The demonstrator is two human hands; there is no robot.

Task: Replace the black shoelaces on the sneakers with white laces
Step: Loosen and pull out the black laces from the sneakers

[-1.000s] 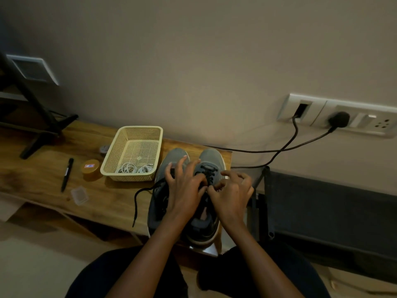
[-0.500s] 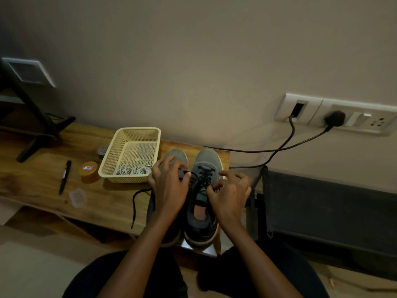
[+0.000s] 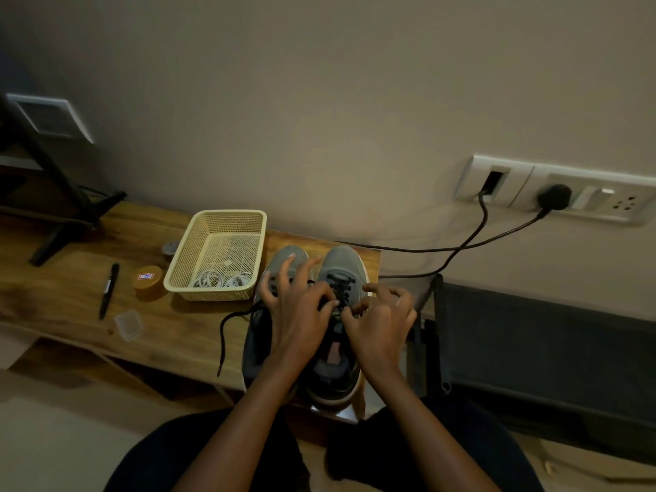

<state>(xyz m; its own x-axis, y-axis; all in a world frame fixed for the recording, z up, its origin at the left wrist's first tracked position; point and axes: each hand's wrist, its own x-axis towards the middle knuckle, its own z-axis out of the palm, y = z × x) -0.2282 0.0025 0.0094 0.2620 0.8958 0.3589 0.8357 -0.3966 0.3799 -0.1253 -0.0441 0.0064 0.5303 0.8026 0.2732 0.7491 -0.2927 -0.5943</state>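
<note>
Two grey sneakers stand side by side at the wooden bench's right end, toes toward the wall. The right sneaker (image 3: 341, 264) still carries a black lace (image 3: 340, 289) through its eyelets. My left hand (image 3: 298, 314) reaches across the left sneaker (image 3: 284, 259) and pinches that lace at mid-tongue. My right hand (image 3: 381, 319) pinches the same lace from the right side. A loose black lace end (image 3: 223, 335) trails off the left sneaker onto the bench. White laces (image 3: 220, 279) lie coiled in a cream basket (image 3: 198, 250).
On the bench (image 3: 71, 296) lie a black pen (image 3: 108, 294), a round orange tin (image 3: 148, 278) and a small clear plastic box (image 3: 128, 324). A black stand's legs (image 3: 67, 211) are at far left. Cables (image 3: 461, 246) run from wall sockets. A dark chair (image 3: 532, 349) is at right.
My left hand has shifted right from the left sneaker's top to the right sneaker's lacing. My right hand stays at the lace. The view has tilted slightly.
</note>
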